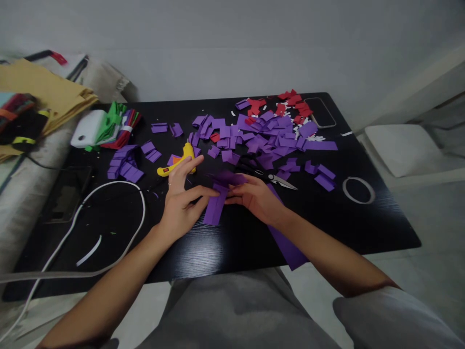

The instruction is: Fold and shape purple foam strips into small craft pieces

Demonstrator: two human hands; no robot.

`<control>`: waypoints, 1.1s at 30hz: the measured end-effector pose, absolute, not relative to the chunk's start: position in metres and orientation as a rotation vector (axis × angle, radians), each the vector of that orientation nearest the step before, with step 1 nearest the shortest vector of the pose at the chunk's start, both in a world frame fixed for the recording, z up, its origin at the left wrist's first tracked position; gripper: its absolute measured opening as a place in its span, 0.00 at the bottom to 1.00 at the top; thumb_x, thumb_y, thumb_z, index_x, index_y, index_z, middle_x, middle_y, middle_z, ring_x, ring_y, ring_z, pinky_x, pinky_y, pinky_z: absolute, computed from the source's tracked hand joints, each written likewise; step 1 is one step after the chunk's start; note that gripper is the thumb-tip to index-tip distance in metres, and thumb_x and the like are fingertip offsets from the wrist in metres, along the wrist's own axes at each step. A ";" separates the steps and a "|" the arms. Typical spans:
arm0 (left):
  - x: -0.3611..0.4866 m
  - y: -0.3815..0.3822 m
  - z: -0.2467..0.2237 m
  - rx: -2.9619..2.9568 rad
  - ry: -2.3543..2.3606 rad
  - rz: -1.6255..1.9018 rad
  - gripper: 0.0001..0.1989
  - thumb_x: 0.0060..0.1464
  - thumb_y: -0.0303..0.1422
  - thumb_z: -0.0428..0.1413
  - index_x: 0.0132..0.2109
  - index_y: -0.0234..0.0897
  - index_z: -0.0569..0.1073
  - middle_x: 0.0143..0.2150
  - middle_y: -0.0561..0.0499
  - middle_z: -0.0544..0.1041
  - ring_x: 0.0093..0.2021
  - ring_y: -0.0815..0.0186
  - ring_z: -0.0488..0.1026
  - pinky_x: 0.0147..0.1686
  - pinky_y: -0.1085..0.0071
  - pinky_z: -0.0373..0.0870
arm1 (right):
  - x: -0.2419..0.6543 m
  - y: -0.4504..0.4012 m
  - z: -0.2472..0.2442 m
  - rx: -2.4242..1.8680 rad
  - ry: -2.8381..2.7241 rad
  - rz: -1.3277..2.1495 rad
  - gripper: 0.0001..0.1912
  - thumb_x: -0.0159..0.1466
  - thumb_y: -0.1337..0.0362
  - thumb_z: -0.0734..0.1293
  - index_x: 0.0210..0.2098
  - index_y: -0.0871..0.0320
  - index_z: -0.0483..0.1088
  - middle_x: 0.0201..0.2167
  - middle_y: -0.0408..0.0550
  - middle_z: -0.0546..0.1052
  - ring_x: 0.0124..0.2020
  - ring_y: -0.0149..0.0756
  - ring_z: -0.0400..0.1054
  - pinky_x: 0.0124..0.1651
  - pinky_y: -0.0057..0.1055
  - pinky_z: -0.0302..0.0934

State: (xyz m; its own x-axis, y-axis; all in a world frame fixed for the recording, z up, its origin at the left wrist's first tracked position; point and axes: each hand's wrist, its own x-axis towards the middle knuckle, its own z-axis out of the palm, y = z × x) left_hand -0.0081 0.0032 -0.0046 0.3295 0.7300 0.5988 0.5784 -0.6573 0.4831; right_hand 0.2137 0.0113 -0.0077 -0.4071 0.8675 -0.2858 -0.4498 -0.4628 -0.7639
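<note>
1. While the left hand [179, 203] and the right hand [256, 196] come close to each other above the tabletop [345, 228], the folded purple paper [215, 211] lies between them, in front of the person's body.

2. The long axis of this paper goes away from the body, with its far end leaning a little to the right. Its near end is free, and I cannot tell if it touches the tabletop.

3. The left forefinger and thumb are pinching the paper at its left side; the other left fingers are raised and spread.

4. The right fingers are bent and pinch the far right part, where a dark purple flap [232, 178] stands up. Whether the flap belongs to the same paper, I cannot tell.

5. Neither hand is clearly nearer, because both touch the paper from opposite sides.

6. Just beyond the left hand is the yellow glue gun [188, 154]; near the right hand are the scissors [279, 182], and a long purple strip [288, 247] passes under the right forearm.
</note>
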 end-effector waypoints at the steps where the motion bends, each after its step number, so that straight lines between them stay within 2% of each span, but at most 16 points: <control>1: -0.008 0.003 -0.004 2.391 1.200 1.231 0.09 0.63 0.26 0.62 0.39 0.46 0.84 0.72 0.50 0.67 0.72 0.49 0.64 0.67 0.44 0.69 | 0.214 0.011 -0.008 -0.855 -0.763 1.960 0.12 0.53 0.70 0.73 0.38 0.55 0.79 0.34 0.42 0.81 0.38 0.36 0.79 0.47 0.36 0.78; 5: -0.006 0.001 -0.004 2.296 1.220 1.236 0.09 0.62 0.24 0.62 0.38 0.45 0.84 0.65 0.47 0.71 0.66 0.54 0.69 0.61 0.51 0.73 | 0.214 0.009 -0.008 -0.891 -0.938 1.808 0.21 0.52 0.69 0.75 0.46 0.52 0.78 0.49 0.45 0.82 0.51 0.42 0.77 0.57 0.42 0.74; 7: -0.004 0.001 -0.004 2.220 1.216 1.255 0.09 0.62 0.24 0.62 0.38 0.44 0.83 0.59 0.47 0.73 0.61 0.57 0.72 0.59 0.56 0.74 | 0.213 0.007 -0.007 -0.943 -1.046 1.662 0.24 0.52 0.66 0.80 0.48 0.51 0.77 0.51 0.45 0.82 0.53 0.43 0.76 0.59 0.42 0.73; 9: -0.003 0.001 -0.004 2.150 1.187 1.259 0.09 0.62 0.24 0.62 0.38 0.43 0.84 0.53 0.48 0.75 0.55 0.61 0.74 0.55 0.60 0.75 | 0.211 0.005 -0.007 -0.978 -1.104 1.556 0.23 0.52 0.62 0.82 0.46 0.52 0.77 0.47 0.45 0.82 0.50 0.41 0.76 0.58 0.41 0.72; 13: -0.002 0.001 -0.001 2.050 1.092 1.159 0.09 0.65 0.25 0.59 0.40 0.42 0.83 0.44 0.50 0.79 0.46 0.65 0.78 0.50 0.65 0.76 | 0.211 0.004 -0.005 -1.078 -1.196 1.423 0.13 0.58 0.57 0.80 0.37 0.54 0.78 0.35 0.42 0.81 0.40 0.39 0.75 0.52 0.38 0.74; 18: -0.004 -0.001 0.002 1.922 1.123 1.055 0.10 0.69 0.29 0.53 0.43 0.39 0.80 0.43 0.48 0.83 0.45 0.62 0.80 0.49 0.64 0.77 | 0.213 0.003 -0.003 -1.169 -1.236 1.352 0.10 0.61 0.56 0.77 0.35 0.53 0.78 0.33 0.43 0.81 0.37 0.40 0.77 0.47 0.39 0.75; 20: -0.003 -0.002 0.000 1.890 1.150 1.039 0.05 0.67 0.32 0.57 0.46 0.38 0.78 0.42 0.49 0.82 0.43 0.63 0.80 0.46 0.65 0.77 | 0.212 0.003 -0.003 -1.195 -1.251 1.302 0.10 0.61 0.56 0.77 0.36 0.54 0.77 0.34 0.43 0.81 0.36 0.40 0.77 0.46 0.39 0.75; 21: -0.002 -0.003 -0.002 1.885 1.155 1.039 0.06 0.64 0.33 0.61 0.47 0.39 0.77 0.42 0.50 0.81 0.41 0.63 0.80 0.44 0.66 0.78 | 0.212 0.003 -0.003 -1.205 -1.254 1.281 0.10 0.61 0.56 0.76 0.36 0.54 0.77 0.34 0.44 0.81 0.36 0.40 0.77 0.46 0.39 0.76; 23: -0.001 -0.003 -0.005 1.895 1.163 1.047 0.14 0.59 0.34 0.66 0.50 0.39 0.74 0.41 0.52 0.80 0.39 0.65 0.79 0.42 0.68 0.78 | 0.212 0.004 -0.005 -1.212 -1.237 1.266 0.10 0.60 0.57 0.76 0.36 0.54 0.76 0.34 0.44 0.81 0.36 0.40 0.77 0.45 0.38 0.76; 25: -0.001 -0.003 -0.009 1.923 1.175 1.047 0.18 0.58 0.33 0.67 0.53 0.40 0.73 0.41 0.52 0.80 0.39 0.66 0.79 0.42 0.69 0.79 | 0.212 0.005 -0.007 -1.206 -1.202 1.276 0.10 0.60 0.58 0.77 0.37 0.54 0.75 0.34 0.44 0.80 0.36 0.39 0.76 0.45 0.38 0.76; 29: -0.003 -0.002 -0.010 2.033 1.210 1.051 0.16 0.61 0.33 0.65 0.55 0.40 0.75 0.44 0.51 0.81 0.41 0.66 0.80 0.44 0.69 0.79 | 0.213 0.007 -0.011 -1.187 -1.182 1.264 0.12 0.59 0.59 0.77 0.40 0.54 0.74 0.35 0.44 0.80 0.36 0.39 0.76 0.45 0.39 0.76; 33: -0.003 -0.001 -0.004 2.182 1.201 1.064 0.12 0.64 0.31 0.63 0.54 0.39 0.79 0.46 0.48 0.83 0.43 0.65 0.80 0.45 0.68 0.78 | 0.214 0.007 -0.013 -1.178 -1.227 1.214 0.20 0.58 0.63 0.77 0.49 0.53 0.72 0.43 0.46 0.81 0.44 0.41 0.78 0.51 0.40 0.74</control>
